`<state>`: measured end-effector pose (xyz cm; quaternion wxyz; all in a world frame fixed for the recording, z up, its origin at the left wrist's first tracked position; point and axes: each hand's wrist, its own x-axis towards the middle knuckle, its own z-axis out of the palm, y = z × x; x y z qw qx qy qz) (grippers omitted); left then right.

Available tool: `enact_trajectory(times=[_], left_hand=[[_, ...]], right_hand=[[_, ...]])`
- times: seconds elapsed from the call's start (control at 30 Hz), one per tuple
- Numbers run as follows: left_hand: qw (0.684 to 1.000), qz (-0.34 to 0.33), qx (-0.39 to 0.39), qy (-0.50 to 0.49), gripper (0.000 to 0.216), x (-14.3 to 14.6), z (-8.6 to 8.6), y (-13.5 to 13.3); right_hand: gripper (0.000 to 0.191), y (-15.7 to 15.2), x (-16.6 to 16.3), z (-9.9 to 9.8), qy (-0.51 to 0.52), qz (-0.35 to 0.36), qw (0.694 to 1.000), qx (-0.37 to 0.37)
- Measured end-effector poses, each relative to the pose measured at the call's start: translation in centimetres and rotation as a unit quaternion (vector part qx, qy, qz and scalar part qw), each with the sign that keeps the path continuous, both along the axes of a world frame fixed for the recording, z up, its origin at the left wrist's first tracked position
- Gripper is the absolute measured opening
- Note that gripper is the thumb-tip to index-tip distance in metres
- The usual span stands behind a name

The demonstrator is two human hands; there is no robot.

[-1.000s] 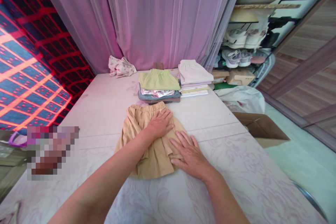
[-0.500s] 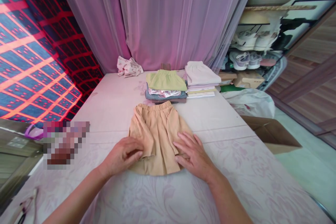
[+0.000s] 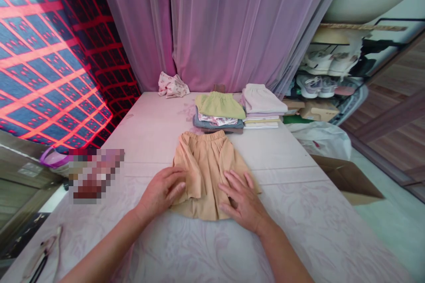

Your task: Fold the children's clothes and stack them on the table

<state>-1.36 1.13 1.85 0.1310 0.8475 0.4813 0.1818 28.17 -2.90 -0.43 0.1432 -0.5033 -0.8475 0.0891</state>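
Note:
A small tan skirt [image 3: 210, 166] with an elastic waist lies flat on the pale patterned bed surface [image 3: 315, 230], waist away from me. My left hand [image 3: 162, 192] rests open at the skirt's lower left hem, fingers touching the fabric edge. Flat on the lower right part of the skirt lies my right hand [image 3: 244, 203], fingers spread. Neither hand grips anything.
Behind the skirt stand two stacks of folded clothes: one topped with light green [image 3: 219, 105], one with white [image 3: 262, 99]. A crumpled floral garment [image 3: 172, 85] lies by the purple curtain [image 3: 232, 22]. A cardboard box [image 3: 345, 179] and shoe shelves [image 3: 325, 84] are at the right.
My left hand has come back from the skirt's upper middle to its lower left hem. My right hand stayed on the lower right part. The view has shifted slightly.

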Motion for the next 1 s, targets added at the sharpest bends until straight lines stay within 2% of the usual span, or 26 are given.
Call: enact_trajectory(times=[0.1,0.17,0.3,0.4,0.5,0.57,0.67,0.77,0.87,0.93,1.0], left_hand=[[0.987,0.147,0.038,0.045,0.044,-1.0,-1.2,0.6],[0.978,0.189,0.016,0.084,0.049,-1.3,-1.8,0.7],[0.973,0.208,-0.057,0.087,0.042,-0.9,-1.9,1.0],[0.976,0.200,-0.076,0.052,0.029,-0.3,-1.1,1.4],[0.973,0.192,-0.128,-0.002,0.019,0.3,-0.2,1.6],[0.962,0.208,-0.172,-0.049,0.018,0.7,0.3,1.7],[0.948,0.212,-0.201,-0.128,0.020,1.3,0.6,1.6],[0.944,0.198,-0.202,-0.168,0.022,1.8,0.8,1.5],[0.947,0.194,-0.196,-0.167,0.022,2.1,0.8,1.5],[0.948,0.196,-0.194,-0.160,0.021,2.2,0.7,1.5],[0.947,0.199,-0.196,-0.157,0.021,2.2,0.5,1.5]], right_hand=[[0.053,0.0,-0.2,-0.3,0.002,-0.003,0.999,0.041],[0.054,0.0,-0.6,-0.2,0.010,-0.009,0.997,0.081],[0.056,-0.1,-2.4,1.0,0.009,0.035,0.995,0.090],[0.056,-0.2,-4.4,2.2,0.001,0.080,0.995,0.058],[0.065,-0.4,-6.6,2.9,0.008,0.089,0.995,0.039],[0.074,-0.3,-7.9,2.7,0.025,0.058,0.997,0.034],[0.077,0.3,-9.2,1.7,0.066,-0.042,0.997,0.021],[0.068,1.5,-9.4,1.2,0.115,-0.133,0.984,0.005],[0.063,2.9,-9.0,1.8,0.134,-0.200,0.969,-0.063],[0.055,3.7,-8.6,2.4,0.126,-0.220,0.960,-0.115],[0.034,4.1,-8.3,3.0,0.112,-0.216,0.961,-0.134]])
